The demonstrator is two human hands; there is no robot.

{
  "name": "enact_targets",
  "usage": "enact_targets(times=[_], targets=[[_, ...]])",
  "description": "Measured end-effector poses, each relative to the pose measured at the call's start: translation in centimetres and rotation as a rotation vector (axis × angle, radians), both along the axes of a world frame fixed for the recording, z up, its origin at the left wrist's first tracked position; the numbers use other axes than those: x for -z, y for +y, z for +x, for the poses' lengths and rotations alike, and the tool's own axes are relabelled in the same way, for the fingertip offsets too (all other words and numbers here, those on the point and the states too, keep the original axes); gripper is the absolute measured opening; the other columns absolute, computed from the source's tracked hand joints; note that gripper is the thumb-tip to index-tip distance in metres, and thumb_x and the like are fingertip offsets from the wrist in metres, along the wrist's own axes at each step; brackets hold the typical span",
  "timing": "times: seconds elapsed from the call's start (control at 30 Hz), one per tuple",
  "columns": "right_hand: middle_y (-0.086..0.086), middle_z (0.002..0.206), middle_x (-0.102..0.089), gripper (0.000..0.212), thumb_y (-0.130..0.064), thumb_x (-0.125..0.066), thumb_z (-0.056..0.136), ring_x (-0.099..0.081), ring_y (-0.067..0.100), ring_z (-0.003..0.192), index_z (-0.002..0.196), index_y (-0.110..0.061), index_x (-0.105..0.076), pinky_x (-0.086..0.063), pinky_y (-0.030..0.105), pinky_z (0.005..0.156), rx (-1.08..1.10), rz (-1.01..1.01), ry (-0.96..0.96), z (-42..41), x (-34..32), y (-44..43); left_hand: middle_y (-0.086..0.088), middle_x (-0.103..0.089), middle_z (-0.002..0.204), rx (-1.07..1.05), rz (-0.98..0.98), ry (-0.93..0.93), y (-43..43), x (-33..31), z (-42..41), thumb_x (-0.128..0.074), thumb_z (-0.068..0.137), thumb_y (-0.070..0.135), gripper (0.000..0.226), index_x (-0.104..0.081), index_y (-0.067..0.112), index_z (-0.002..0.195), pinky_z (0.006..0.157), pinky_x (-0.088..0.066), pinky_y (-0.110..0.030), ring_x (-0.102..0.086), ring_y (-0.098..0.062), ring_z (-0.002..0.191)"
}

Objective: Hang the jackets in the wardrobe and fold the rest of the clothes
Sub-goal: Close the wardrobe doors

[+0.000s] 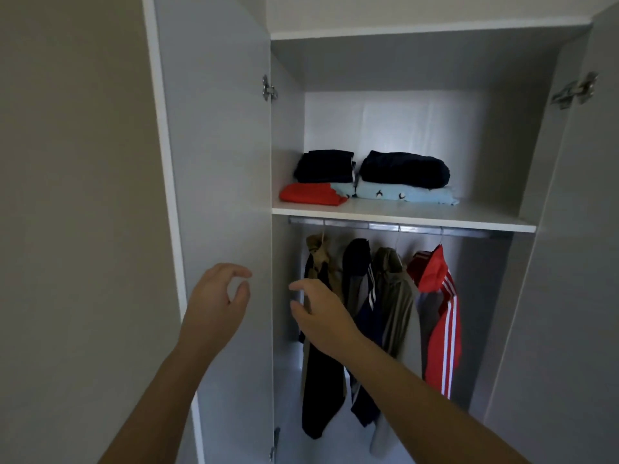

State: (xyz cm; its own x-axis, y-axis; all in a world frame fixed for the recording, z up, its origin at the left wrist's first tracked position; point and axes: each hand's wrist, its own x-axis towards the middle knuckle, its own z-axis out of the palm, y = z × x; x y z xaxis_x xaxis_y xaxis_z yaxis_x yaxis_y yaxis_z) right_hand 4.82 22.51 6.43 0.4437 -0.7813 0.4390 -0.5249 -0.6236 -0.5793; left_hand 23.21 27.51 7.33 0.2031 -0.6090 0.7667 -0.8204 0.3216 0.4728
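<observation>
The wardrobe stands open, and several jackets hang from its metal rail [385, 226]: a tan and black one [321, 262], a navy one with white stripes [363, 296], an olive one [397, 289] and a red one with white stripes [442, 316]. On the shelf [418, 217] above lie folded clothes: a dark pile [323, 165] over a red piece [310, 193], and a dark bundle [405, 169] over a light blue piece [405, 195]. My left hand [217, 303] hovers in front of the left door, fingers loosely curled, holding nothing. My right hand [321, 313] reaches in front of the tan jacket, fingers relaxed and empty.
The left door [214, 162] stands open with a hinge [268, 88] near its top. The right door [576, 229] is open too. A beige wall [67, 195] lies to the left. The wardrobe floor shows pale below the jackets.
</observation>
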Motion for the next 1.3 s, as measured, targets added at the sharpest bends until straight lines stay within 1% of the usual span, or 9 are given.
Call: enact_targets(times=[0.17, 0.3, 0.43, 0.6, 0.83, 1.0, 1.13, 1.23, 1.3], targets=[[-0.002, 0.139, -0.045, 0.044, -0.031, -0.051, 0.096, -0.043, 0.014, 0.126, 0.137, -0.019, -0.044, -0.037, 0.032, 0.106, -0.045, 0.004, 0.022, 7.1, 0.4, 0.5, 0.0, -0.058, 0.091, -0.094, -0.069, 0.07, 0.1, 0.2, 6.9, -0.065, 0.08, -0.004, 0.019, -0.067, 0.011, 0.091, 0.072, -0.039, -0.027, -0.055, -0.017, 0.082], [0.002, 0.141, -0.045, 0.057, -0.035, -0.058, 0.092, -0.045, 0.017, 0.126, 0.142, -0.018, -0.037, -0.039, 0.03, 0.103, -0.042, 0.089, -0.01, 14.3, 1.5, -0.5, -0.008, -0.059, 0.103, -0.089, -0.003, 0.206, -1.8, 0.7, 13.1, -0.062, 0.085, -0.001, 0.023, -0.061, 0.005, 0.107, 0.073, -0.047, -0.032, -0.057, -0.021, 0.087], [0.003, 0.145, -0.042, 0.075, -0.038, -0.063, 0.088, -0.043, 0.023, 0.131, 0.148, -0.018, -0.023, -0.037, 0.03, 0.105, -0.012, 0.228, -0.058, 20.0, 3.9, -1.2, 0.003, -0.065, 0.106, 0.156, 0.162, 0.217, -3.3, 0.6, 16.8, -0.052, 0.092, -0.004, 0.032, -0.061, 0.009, 0.121, 0.076, -0.043, -0.004, -0.062, -0.013, 0.095], [0.004, 0.15, -0.037, 0.084, -0.04, -0.063, 0.088, -0.041, 0.021, 0.133, 0.152, -0.017, -0.012, -0.038, 0.034, 0.108, 0.083, 0.234, -0.08, 23.2, 5.7, -2.4, 0.018, -0.066, 0.104, 0.328, 0.148, 0.248, -4.5, 0.2, 17.9, -0.056, 0.091, -0.002, 0.037, -0.061, 0.024, 0.117, 0.081, -0.044, -0.003, -0.062, 0.012, 0.09], [0.001, 0.128, -0.057, 0.069, -0.037, -0.062, 0.088, -0.06, 0.021, 0.11, 0.146, -0.022, -0.027, -0.052, 0.039, 0.092, 0.161, 0.167, -0.112, 21.8, 6.0, -3.1, 0.015, -0.066, 0.097, 0.413, 0.085, 0.329, -5.7, 0.5, 16.9, -0.063, 0.084, -0.008, 0.042, -0.059, 0.018, 0.116, 0.077, -0.045, -0.002, -0.063, 0.015, 0.082], [0.001, 0.113, -0.063, 0.06, -0.03, -0.063, 0.087, -0.064, 0.017, 0.097, 0.14, -0.021, -0.035, -0.055, 0.039, 0.083, 0.168, 0.123, -0.162, 18.4, 6.5, -2.9, 0.0, -0.066, 0.109, 0.523, 0.092, 0.259, -6.0, 0.1, 14.1, -0.06, 0.086, -0.01, 0.039, -0.057, 0.003, 0.123, 0.083, -0.049, -0.009, -0.066, 0.001, 0.089], [-0.018, 0.087, -0.062, 0.051, -0.017, -0.062, 0.087, -0.06, -0.012, 0.076, 0.134, -0.025, -0.046, -0.047, 0.004, 0.068, 0.119, 0.125, -0.225, 13.1, 6.7, -3.2, 0.003, -0.066, 0.114, 0.633, 0.168, 0.204, -7.0, 0.6, 10.5, -0.058, 0.089, -0.005, 0.041, -0.055, 0.01, 0.127, 0.088, -0.05, -0.014, -0.068, -0.002, 0.095], [-0.005, 0.095, -0.069, 0.042, -0.012, -0.062, 0.086, -0.065, 0.002, 0.086, 0.127, -0.021, -0.055, -0.054, 0.018, 0.078, 0.142, 0.153, -0.252, 8.6, 6.7, -4.1, 0.019, -0.062, 0.112, 0.64, 0.222, 0.105, -8.5, 2.4, 7.3, -0.061, 0.09, 0.002, 0.045, -0.055, 0.025, 0.128, 0.085, -0.044, -0.004, -0.06, 0.015, 0.098], [-0.001, 0.101, -0.069, 0.035, -0.012, -0.061, 0.087, -0.066, 0.007, 0.089, 0.121, -0.02, -0.06, -0.056, 0.025, 0.083, 0.187, 0.177, -0.257, 5.8, 6.8, -4.8, 0.013, -0.067, 0.107, 0.618, 0.28, 0.159, -9.9, 4.3, 5.2, -0.066, 0.087, 0.003, 0.038, -0.062, 0.025, 0.117, 0.085, -0.048, -0.008, -0.063, 0.011, 0.092]])
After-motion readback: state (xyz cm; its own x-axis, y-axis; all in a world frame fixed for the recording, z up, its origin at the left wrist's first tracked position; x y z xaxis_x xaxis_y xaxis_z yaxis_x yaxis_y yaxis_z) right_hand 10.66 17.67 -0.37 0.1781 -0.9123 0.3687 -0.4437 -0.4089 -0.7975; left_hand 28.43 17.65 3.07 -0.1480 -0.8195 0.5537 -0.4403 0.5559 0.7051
